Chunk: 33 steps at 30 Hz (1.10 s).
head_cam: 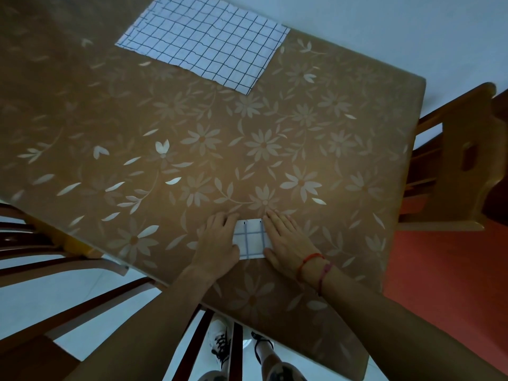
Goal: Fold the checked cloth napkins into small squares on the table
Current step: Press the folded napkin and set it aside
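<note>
Flowered brown table cover (192, 166); beyond its right edge you see a wooden chair (453, 160), red floor (445, 284) beside it; at its left edge, a slatted chair (68, 259) over pale tiles (33, 298).

Checked napkins, 2: folded napkin (251, 239) between both hands, spread napkin (203, 42) well beyond them. Hands, 2: left hand (220, 243), right hand (288, 240). Chairs, 2: left chair (68, 264), right chair (461, 160). Table (192, 133), 1.
</note>
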{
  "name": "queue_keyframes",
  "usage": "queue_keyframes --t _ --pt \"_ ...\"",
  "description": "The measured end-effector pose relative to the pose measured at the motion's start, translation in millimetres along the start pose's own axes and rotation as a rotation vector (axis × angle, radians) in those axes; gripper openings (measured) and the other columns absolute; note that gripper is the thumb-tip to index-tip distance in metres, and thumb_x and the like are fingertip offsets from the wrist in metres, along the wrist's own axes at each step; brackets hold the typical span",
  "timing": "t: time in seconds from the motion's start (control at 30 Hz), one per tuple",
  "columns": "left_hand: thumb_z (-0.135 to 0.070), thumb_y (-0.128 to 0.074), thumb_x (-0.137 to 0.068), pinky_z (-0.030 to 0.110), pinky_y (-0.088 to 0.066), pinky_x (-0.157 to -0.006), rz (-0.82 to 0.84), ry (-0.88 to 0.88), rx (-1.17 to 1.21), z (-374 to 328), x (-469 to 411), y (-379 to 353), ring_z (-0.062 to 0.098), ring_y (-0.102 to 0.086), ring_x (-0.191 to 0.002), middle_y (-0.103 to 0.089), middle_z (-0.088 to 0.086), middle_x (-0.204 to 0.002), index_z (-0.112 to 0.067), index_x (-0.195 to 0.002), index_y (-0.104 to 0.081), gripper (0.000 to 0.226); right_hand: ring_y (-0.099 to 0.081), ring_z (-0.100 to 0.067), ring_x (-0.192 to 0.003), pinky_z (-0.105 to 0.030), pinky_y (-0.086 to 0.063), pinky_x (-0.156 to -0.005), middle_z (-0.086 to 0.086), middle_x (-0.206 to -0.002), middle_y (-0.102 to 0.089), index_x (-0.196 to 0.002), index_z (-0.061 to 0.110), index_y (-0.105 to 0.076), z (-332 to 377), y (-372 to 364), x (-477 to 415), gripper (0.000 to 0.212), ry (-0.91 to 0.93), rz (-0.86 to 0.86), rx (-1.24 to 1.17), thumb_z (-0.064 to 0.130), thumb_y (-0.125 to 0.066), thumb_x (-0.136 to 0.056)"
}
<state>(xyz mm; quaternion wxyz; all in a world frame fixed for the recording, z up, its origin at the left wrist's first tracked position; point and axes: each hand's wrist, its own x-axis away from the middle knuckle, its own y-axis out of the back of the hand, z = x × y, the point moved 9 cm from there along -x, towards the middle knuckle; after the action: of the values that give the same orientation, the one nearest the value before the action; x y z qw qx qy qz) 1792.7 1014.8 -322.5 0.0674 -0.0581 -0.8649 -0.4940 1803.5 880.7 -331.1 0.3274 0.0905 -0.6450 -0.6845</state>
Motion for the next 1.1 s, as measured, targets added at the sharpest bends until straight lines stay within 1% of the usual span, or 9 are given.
queue_keyframes --t 0.27,0.37,0.5,0.63,0.7,0.77,0.83,0.97,1.1 --pt "0.010 -0.057 -0.073 0.021 -0.048 -0.077 -0.033 0.259 0.548 15 1 4 0.009 -0.055 -0.095 -0.056 -0.007 -0.100 -0.020 -0.119 -0.054 0.055 -0.025 -0.026 -0.140 -0.036 -0.021 -0.117 -0.010 -0.152 -0.026 -0.149 0.009 -0.018 -5 12 -8 0.078 -0.048 -0.010 -0.165 0.037 -0.055 -0.087" --pt "0.015 -0.055 -0.075 0.012 -0.045 -0.065 -0.053 0.309 0.656 17 9 11 0.010 -0.054 -0.080 -0.056 0.000 -0.089 -0.018 -0.113 -0.057 0.050 -0.043 -0.025 -0.123 -0.035 -0.037 -0.106 -0.007 -0.136 -0.046 -0.145 0.013 -0.029 -12 20 -9 0.071 -0.087 -0.038 -0.277 0.032 -0.059 -0.083" --pt "0.011 -0.057 -0.079 0.009 -0.045 -0.064 -0.051 0.332 0.696 22 19 22 0.010 -0.053 -0.076 -0.056 0.000 -0.084 -0.018 -0.103 -0.063 0.039 -0.061 -0.019 -0.087 -0.028 -0.051 -0.080 -0.005 -0.101 -0.066 -0.141 0.022 -0.038 -26 31 -5 0.067 -0.243 -0.043 -0.557 0.020 -0.064 -0.080" --pt "0.006 -0.063 -0.079 0.012 -0.046 -0.062 -0.089 0.402 0.733 37 30 29 0.011 -0.057 -0.077 -0.063 -0.001 -0.083 -0.019 -0.090 -0.069 0.027 -0.059 -0.005 -0.075 -0.021 -0.051 -0.075 0.003 -0.095 -0.070 -0.119 0.018 -0.066 -28 28 -2 0.042 -0.312 0.011 -0.734 0.015 -0.069 -0.077" --pt "0.004 -0.066 -0.080 0.012 -0.046 -0.062 -0.103 0.437 0.782 41 36 32 0.011 -0.057 -0.076 -0.064 0.000 -0.083 -0.017 -0.090 -0.070 0.024 -0.064 -0.008 -0.077 -0.021 -0.053 -0.072 -0.001 -0.092 -0.071 -0.108 0.012 -0.072 -26 20 1 0.030 -0.361 0.045 -0.866 0.013 -0.070 -0.078" --pt "0.003 -0.069 -0.079 0.017 -0.048 -0.067 -0.102 0.462 0.848 44 40 33 0.015 -0.060 -0.080 -0.067 0.005 -0.088 -0.016 -0.091 -0.071 0.023 -0.068 -0.022 -0.086 -0.029 -0.057 -0.077 -0.012 -0.094 -0.072 -0.100 0.005 -0.073 -28 16 3 0.023 -0.411 0.038 -0.934 0.011 -0.071 -0.078" --pt "0.003 -0.071 -0.078 0.028 -0.052 -0.074 -0.101 0.496 0.932 48 44 33 0.021 -0.063 -0.087 -0.069 0.008 -0.093 -0.015 -0.092 -0.071 0.022 -0.069 -0.028 -0.081 -0.035 -0.060 -0.073 -0.018 -0.089 -0.071 -0.095 -0.001 -0.071 -25 17 6 0.018 -0.433 0.038 -0.997 0.007 -0.070 -0.079" --pt "-0.004 -0.074 -0.080 0.043 -0.056 -0.086 -0.019 0.603 1.138 50 51 24 0.025 -0.068 -0.095 -0.072 0.007 -0.101 -0.012 -0.106 -0.067 0.028 -0.065 -0.007 -0.058 -0.019 -0.056 -0.050 -0.005 -0.076 -0.065 -0.099 -0.005 -0.067 -18 19 14 0.017 -0.511 0.045 -1.228 -0.004 -0.066 -0.082" --pt "-0.007 -0.067 -0.087 0.039 -0.056 -0.083 0.025 0.629 1.221 44 57 24 0.024 -0.070 -0.094 -0.073 0.011 -0.102 -0.007 -0.105 -0.068 0.018 -0.068 -0.011 -0.065 -0.023 -0.059 -0.055 -0.014 -0.085 -0.067 -0.099 -0.006 -0.067 -19 24 19 0.017 -0.540 0.000 -1.355 -0.005 -0.066 -0.082"
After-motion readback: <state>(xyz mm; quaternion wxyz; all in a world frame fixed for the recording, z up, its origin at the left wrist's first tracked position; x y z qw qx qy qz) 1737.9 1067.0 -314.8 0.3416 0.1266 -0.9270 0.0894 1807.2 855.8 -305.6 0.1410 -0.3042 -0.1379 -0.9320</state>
